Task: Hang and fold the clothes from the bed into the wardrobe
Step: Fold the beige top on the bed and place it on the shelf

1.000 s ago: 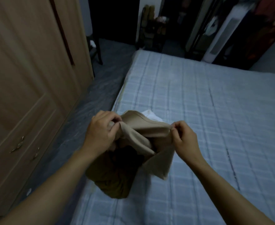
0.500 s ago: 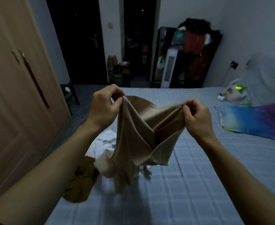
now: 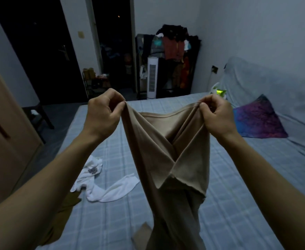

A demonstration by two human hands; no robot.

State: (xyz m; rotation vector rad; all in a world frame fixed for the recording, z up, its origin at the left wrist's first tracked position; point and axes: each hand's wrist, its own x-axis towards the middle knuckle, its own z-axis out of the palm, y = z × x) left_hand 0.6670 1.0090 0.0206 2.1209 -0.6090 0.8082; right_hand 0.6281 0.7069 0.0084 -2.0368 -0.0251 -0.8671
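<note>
A beige garment (image 3: 159, 150) hangs stretched in the air above the bed (image 3: 229, 195). My left hand (image 3: 103, 114) pinches its top edge at one corner and my right hand (image 3: 217, 115) pinches the other corner. The cloth drops in folds toward the bottom of the view. Below my left arm a white garment (image 3: 101, 186) lies crumpled on the checked sheet. An olive-brown garment (image 3: 65, 212) hangs over the bed's near left edge. The wooden wardrobe (image 3: 5, 150) stands at the left with its door closed.
A purple and blue pillow (image 3: 260, 120) and a grey covered bolster (image 3: 267, 83) lie at the bed's right side. A white tower fan (image 3: 151, 76) and a loaded clothes rack (image 3: 173, 51) stand beyond the bed. A dark chair (image 3: 38, 116) sits beside the wardrobe.
Both hands have lifted the beige garment off the bed and pulled its top edge apart. The view has tilted up, and the white garment now lies uncovered.
</note>
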